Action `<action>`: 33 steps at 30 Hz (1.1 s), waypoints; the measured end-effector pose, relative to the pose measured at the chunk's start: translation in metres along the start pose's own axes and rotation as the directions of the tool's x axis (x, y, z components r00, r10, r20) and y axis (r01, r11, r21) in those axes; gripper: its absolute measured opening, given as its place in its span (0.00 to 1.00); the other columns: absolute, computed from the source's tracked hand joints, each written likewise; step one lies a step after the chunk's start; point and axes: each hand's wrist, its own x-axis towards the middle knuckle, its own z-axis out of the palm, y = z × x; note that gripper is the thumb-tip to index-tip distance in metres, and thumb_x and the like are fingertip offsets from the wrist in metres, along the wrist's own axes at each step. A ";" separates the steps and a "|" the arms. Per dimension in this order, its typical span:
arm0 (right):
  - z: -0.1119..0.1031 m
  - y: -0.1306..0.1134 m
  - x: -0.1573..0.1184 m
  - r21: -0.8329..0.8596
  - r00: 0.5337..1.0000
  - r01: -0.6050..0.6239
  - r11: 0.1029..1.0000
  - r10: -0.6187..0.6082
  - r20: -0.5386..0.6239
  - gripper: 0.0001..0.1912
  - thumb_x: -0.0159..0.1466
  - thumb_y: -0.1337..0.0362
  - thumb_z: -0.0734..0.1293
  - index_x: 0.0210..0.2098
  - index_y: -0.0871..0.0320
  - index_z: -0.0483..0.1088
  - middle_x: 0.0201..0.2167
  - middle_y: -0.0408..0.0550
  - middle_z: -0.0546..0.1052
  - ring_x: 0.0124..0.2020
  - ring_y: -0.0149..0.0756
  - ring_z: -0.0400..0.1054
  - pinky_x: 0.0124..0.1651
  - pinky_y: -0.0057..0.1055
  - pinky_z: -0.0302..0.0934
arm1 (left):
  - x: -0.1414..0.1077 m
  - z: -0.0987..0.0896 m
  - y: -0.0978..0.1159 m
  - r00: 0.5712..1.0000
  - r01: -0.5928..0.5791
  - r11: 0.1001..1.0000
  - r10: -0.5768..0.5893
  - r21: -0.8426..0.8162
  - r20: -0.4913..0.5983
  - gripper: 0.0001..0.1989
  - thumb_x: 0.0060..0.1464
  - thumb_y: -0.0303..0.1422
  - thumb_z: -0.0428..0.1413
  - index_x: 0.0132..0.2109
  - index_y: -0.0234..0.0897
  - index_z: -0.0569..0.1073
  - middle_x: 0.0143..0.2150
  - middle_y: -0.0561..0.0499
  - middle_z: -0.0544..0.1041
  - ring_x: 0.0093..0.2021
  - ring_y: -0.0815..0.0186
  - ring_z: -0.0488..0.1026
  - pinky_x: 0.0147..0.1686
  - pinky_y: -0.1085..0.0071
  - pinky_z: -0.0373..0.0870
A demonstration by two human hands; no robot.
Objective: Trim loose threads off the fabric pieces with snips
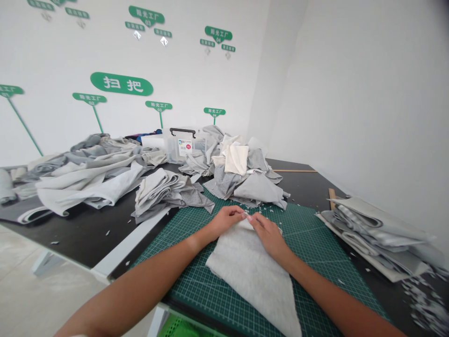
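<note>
A light grey piece of fabric (254,276) hangs down from my fingers over a green cutting mat (315,248), its lower corner reaching toward the near edge. My left hand (228,220) pinches the top edge of this fabric. Close beside it, almost touching fingertip to fingertip, my right hand (268,234) is also closed on the same edge. What exactly lies between the fingertips is too small to make out. Just beyond both hands sits a heap of grey and cream fabric pieces (259,187), with small scraps strewn at its foot.
A folded grey fabric stack (163,189) lies left of the mat, with a larger fabric pile (91,168) behind it. At the back stands a clear plastic box (175,152). More folded fabric (375,229) and a scatter of cut scraps (428,299) lie at right, near the wall.
</note>
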 end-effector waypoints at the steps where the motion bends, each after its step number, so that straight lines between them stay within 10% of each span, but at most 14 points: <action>1: 0.000 0.000 0.000 0.001 1.000 0.001 1.000 -0.001 -0.003 0.21 0.71 0.46 0.56 0.28 0.54 0.61 0.23 0.38 0.65 0.28 0.34 0.61 0.32 0.29 0.49 | 0.000 0.000 0.000 1.000 0.001 1.000 -0.001 -0.003 -0.001 0.16 0.56 0.43 0.60 0.40 0.32 0.78 0.37 0.48 0.78 0.37 0.66 0.71 0.39 0.72 0.63; 33: 0.001 0.001 0.002 0.064 1.000 -0.001 0.998 0.003 -0.028 0.23 0.72 0.48 0.54 0.26 0.55 0.59 0.23 0.39 0.64 0.27 0.33 0.59 0.32 0.29 0.49 | 0.000 0.004 -0.001 1.000 0.004 0.999 -0.005 0.047 0.022 0.18 0.55 0.45 0.59 0.39 0.33 0.78 0.35 0.49 0.77 0.35 0.67 0.69 0.36 0.73 0.62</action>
